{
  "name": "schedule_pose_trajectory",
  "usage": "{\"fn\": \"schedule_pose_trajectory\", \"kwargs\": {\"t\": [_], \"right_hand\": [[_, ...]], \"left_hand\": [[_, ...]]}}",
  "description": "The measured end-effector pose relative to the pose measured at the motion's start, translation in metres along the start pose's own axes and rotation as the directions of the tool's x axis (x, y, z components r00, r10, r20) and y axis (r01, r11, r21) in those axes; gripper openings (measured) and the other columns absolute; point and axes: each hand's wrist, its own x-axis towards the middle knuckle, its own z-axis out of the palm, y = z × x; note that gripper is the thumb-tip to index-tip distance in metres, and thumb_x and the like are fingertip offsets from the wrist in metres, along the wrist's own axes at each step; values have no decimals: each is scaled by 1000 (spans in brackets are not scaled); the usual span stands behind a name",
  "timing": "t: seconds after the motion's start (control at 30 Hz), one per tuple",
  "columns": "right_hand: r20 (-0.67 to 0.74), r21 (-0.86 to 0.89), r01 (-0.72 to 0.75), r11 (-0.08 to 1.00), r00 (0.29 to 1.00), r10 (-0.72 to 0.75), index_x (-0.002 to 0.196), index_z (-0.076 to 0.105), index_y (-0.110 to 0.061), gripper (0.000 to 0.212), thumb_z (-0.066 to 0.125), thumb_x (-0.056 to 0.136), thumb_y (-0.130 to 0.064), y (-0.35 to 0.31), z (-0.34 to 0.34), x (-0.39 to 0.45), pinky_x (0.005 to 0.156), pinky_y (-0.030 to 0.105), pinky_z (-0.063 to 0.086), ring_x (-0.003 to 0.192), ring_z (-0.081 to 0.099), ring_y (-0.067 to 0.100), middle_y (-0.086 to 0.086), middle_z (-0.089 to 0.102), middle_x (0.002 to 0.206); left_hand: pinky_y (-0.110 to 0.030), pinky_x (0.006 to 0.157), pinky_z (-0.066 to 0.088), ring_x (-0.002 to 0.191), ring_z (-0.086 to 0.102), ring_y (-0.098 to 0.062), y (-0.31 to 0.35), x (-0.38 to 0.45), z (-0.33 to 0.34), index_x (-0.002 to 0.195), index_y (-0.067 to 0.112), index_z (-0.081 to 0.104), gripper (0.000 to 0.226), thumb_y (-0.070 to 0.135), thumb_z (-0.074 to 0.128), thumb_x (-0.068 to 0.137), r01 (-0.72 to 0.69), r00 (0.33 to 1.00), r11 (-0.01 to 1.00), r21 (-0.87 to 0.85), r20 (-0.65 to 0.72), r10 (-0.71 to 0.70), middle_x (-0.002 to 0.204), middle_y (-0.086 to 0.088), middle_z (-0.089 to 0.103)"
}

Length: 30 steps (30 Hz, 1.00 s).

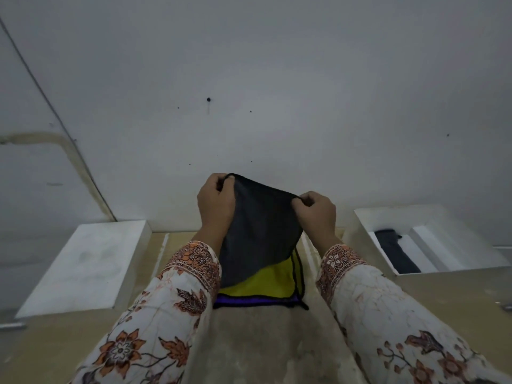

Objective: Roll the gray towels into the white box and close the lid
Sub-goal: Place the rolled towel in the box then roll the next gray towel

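A dark gray towel (261, 231) hangs lifted above the table. My left hand (214, 203) pinches its upper left corner and my right hand (317, 210) pinches its upper right corner. Its lower edge drapes over a yellow towel (273, 282) that lies on a purple towel (257, 300). The white box (432, 217) stands open at the right with one rolled gray towel (396, 252) inside. A flat white lid (86, 264) lies on the table at the left.
A beige table (255, 347) runs under my arms, with a white wall (249, 106) right behind it. My patterned sleeves (155, 328) cover both forearms. Small metal clips sit at the table's left and right edges.
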Motion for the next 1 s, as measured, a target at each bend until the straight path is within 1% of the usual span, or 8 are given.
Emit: {"fn": "schedule_pose_trajectory", "kwargs": {"t": [0.1,0.23,0.4,0.47,0.57,0.73,0.83,1.0], "right_hand": [[-79,38,104,994,992,-100,70,67,-22,8,64,75,-17,-12,-12,0,57,18,41,60,58,6,-8,63,62],[-237,38,162,986,960,-148,68,65,-23,11,73,74,-27,-15,-28,2,51,5,36,57,56,3,-9,61,60],[-334,38,135,990,935,-114,74,69,-12,27,76,77,-37,-6,-45,4,58,25,46,65,61,16,3,67,68],[-372,44,141,989,921,-115,77,71,-10,29,75,78,-39,-5,-49,3,61,27,49,68,62,17,5,68,71],[-401,81,134,988,911,-91,77,70,-13,29,76,77,-41,-3,-58,5,61,24,48,68,61,14,0,67,71],[-355,129,-19,991,933,64,78,66,-17,22,75,79,-37,13,-66,18,69,35,56,71,65,18,-7,64,69],[-283,156,-78,985,952,121,87,69,-13,19,71,84,-31,28,-66,25,78,46,57,79,68,25,4,71,80],[-313,111,-8,994,949,43,100,69,-10,21,66,89,-28,34,-76,39,85,28,49,95,62,20,7,67,102]], "left_hand": [[-23,67,41,78,58,-11,5,-1,-1,84,22,65,12,28,56,89,6,999,999,47,-54,-4,83,7,66],[-23,66,40,82,57,-16,9,-3,-2,86,19,66,15,29,54,89,-13,992,999,39,-125,18,92,0,66],[-8,55,35,66,55,1,18,-11,4,78,21,64,14,26,57,89,-50,991,999,23,-123,52,73,13,61],[-2,53,35,63,54,10,20,-15,10,76,20,63,15,23,57,89,-91,986,996,24,-139,94,68,16,58],[-4,53,34,61,54,8,19,-18,21,74,20,62,16,25,57,88,-107,982,994,17,-154,108,65,15,57],[-25,63,53,59,68,-9,3,-13,45,91,19,67,14,30,58,91,63,994,996,70,81,-69,84,2,70],[-37,70,60,64,72,-15,-5,-14,61,96,18,64,8,20,57,93,164,972,986,8,172,-163,100,-7,70],[-44,88,55,97,65,-23,0,-11,74,100,18,66,13,19,55,93,40,984,999,19,172,-43,102,-3,67]]}}
